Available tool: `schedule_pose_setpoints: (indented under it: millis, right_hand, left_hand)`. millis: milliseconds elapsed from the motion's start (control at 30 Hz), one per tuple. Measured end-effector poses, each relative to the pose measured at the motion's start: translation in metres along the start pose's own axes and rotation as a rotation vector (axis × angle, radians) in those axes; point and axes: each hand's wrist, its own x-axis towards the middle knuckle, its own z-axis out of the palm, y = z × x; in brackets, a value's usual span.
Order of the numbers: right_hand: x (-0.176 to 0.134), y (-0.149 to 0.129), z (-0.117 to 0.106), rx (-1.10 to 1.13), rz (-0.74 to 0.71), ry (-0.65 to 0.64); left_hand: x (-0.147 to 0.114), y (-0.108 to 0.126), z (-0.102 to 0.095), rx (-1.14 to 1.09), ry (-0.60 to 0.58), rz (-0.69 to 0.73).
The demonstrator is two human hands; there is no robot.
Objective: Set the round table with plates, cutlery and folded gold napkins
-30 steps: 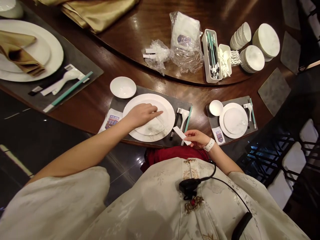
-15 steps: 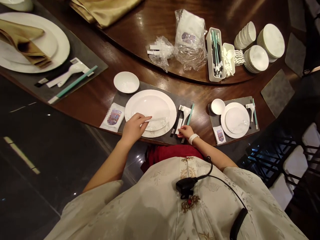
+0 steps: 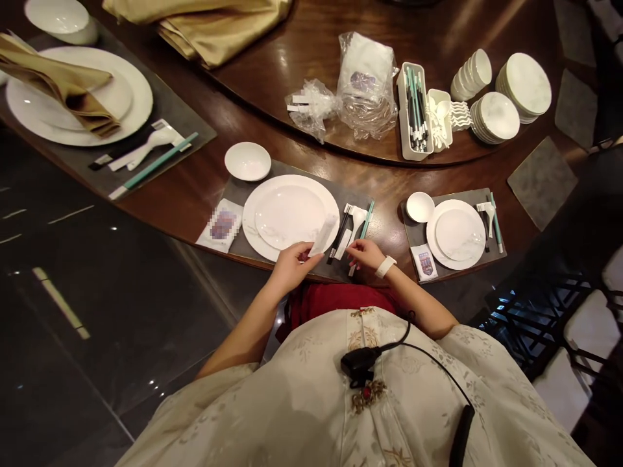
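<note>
Pinched in my left hand [image 3: 293, 264] is a slim white paper packet [image 3: 322, 236], held slanting over the right rim of the large white plate [image 3: 250, 228]. A smaller plate [image 3: 289, 211] rests on that one. My right hand [image 3: 368, 253] has its fingers bent over the lower ends of a white spoon [image 3: 357, 220] and teal chopsticks [image 3: 368, 217]. Whether it grips either one is hidden. Just left of its fingertips lie another white packet [image 3: 343, 244] and black chopsticks [image 3: 337, 241]. All of these are on a grey placemat [image 3: 292, 170].
A white bowl [image 3: 248, 161] and a wrapped wipe [image 3: 222, 226] are left of the plates. Similar settings stand on both sides. On the raised turntable are plastic bags [image 3: 367, 78], a chopstick box [image 3: 413, 110], a spoon box [image 3: 439, 117] and stacked dishes [image 3: 523, 84].
My left hand has moved right and toward me across the plates, turning the packet more upright. My right fingers have shifted slightly right, away from the packet on the placemat. The view has shifted a little.
</note>
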Motion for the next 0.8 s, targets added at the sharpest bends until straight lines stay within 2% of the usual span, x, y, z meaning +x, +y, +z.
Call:
schedule_pose_setpoints:
  millis: [67, 167, 233, 333, 433, 567, 700, 800]
  right_hand:
    - [-0.023, -0.012, -0.012, 0.186, -0.076, -0.123]
    - [-0.058, -0.022, -0.030, 0.377, -0.159, -0.287]
    - [-0.079, -0.020, -0.043, 0.425, -0.168, -0.337]
    - [-0.103, -0.002, -0.068, 0.429, -0.175, -0.364]
    - [-0.124, 0.031, -0.103, 0.420, -0.207, -0.342]
    - [-0.161, 0.080, -0.161, 0.520, -0.209, -0.221]
    - [-0.196, 0.123, -0.212, 0.608, -0.197, -0.111]
    - [-0.204, 0.149, -0.250, 0.657, -0.202, -0.042]
  left_hand:
    - [-0.003, 0.011, 0.011, 0.004, -0.005, 0.117]
    - [-0.004, 0.031, 0.030, 0.105, 0.095, 0.389]
    - [-0.001, 0.046, 0.044, 0.181, 0.122, 0.551]
    - [0.006, 0.068, 0.073, 0.282, 0.107, 0.702]
    - [0.010, 0.089, 0.112, 0.348, 0.095, 0.812]
    - [0.011, 0.119, 0.180, 0.377, 0.017, 0.917]
    - [0.010, 0.148, 0.246, 0.399, -0.085, 0.923]
    - [0.008, 0.167, 0.279, 0.366, -0.103, 0.856]
